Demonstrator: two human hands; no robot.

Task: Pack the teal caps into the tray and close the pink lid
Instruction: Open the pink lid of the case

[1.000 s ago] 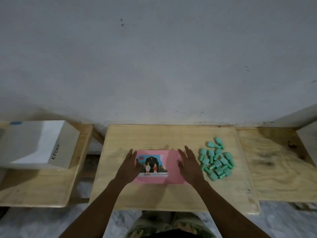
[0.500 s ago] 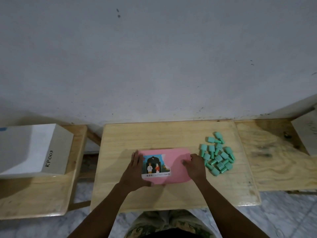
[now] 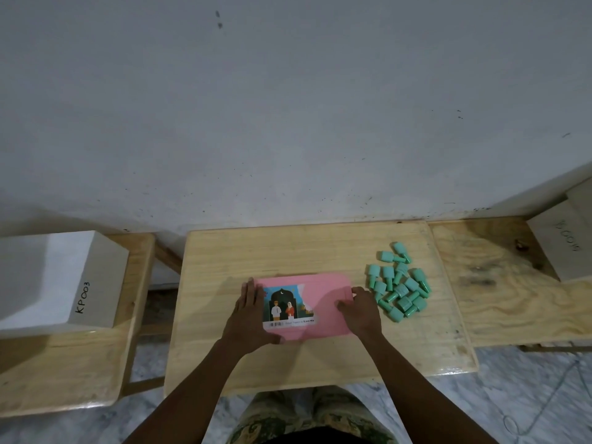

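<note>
A flat pink lid (image 3: 323, 293) with a printed picture label lies shut over its tray in the middle of the wooden table (image 3: 288, 248); the tray beneath is hidden. My left hand (image 3: 248, 312) grips the lid's left edge, thumb under the near side. On the right edge sits my right hand (image 3: 360, 310), fingers curled over it. A pile of several teal caps (image 3: 398, 285) lies loose on the table just right of my right hand.
A white box marked KP003 (image 3: 57, 280) stands on a lower wooden table (image 3: 64, 373) at the left. Another wooden surface (image 3: 512, 302) with a pale box (image 3: 563, 245) is at the right. A grey wall rises behind the tables.
Both hands went from lying flat on the pink lid to gripping its left and right edges. The view has tilted down slightly.
</note>
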